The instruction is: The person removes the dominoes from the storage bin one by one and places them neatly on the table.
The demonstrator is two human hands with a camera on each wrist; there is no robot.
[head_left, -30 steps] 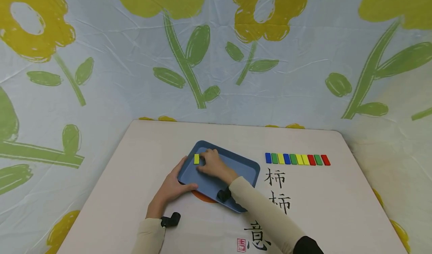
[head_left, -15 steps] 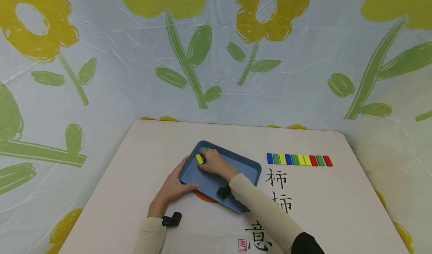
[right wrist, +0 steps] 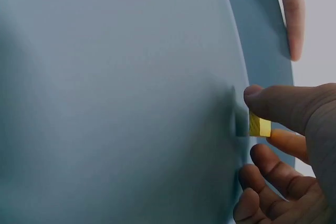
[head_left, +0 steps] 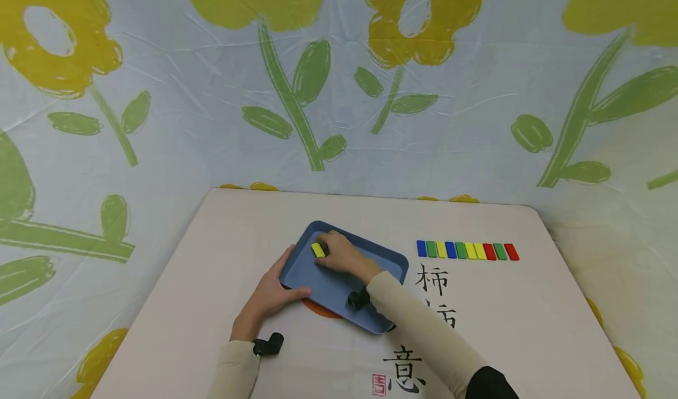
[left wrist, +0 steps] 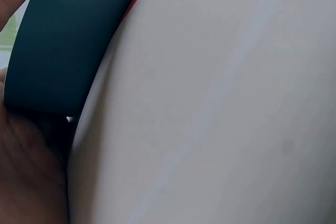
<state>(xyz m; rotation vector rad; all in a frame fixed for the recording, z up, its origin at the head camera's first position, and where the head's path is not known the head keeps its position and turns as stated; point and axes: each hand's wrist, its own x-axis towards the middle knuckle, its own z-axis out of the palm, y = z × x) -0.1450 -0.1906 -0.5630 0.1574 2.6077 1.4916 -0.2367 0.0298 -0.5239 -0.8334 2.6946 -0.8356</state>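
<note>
My right hand (head_left: 343,255) pinches a small yellow block (head_left: 318,250) over the left part of a blue tray (head_left: 325,284). In the right wrist view, thumb and index finger hold the yellow block (right wrist: 260,125) close to the tray's side wall, while the other fingers are bent beneath. My left hand (head_left: 271,293) grips the tray's near-left corner, its fingers along the left rim and its thumb at the front edge. Up close in the left wrist view, the tray's dark outer wall (left wrist: 60,40) sits against that palm (left wrist: 26,166).
A row of blue, green, yellow and red blocks (head_left: 466,250) lies to the right of the tray on the pale table (head_left: 254,216). Black characters (head_left: 405,369) and a red seal (head_left: 378,385) are printed nearer the front. An orange patch (head_left: 320,309) shows under the tray.
The right fingers have taken hold of the yellow block, which has tilted and shifted slightly right with the hand. The left hand and tray have stayed put.
</note>
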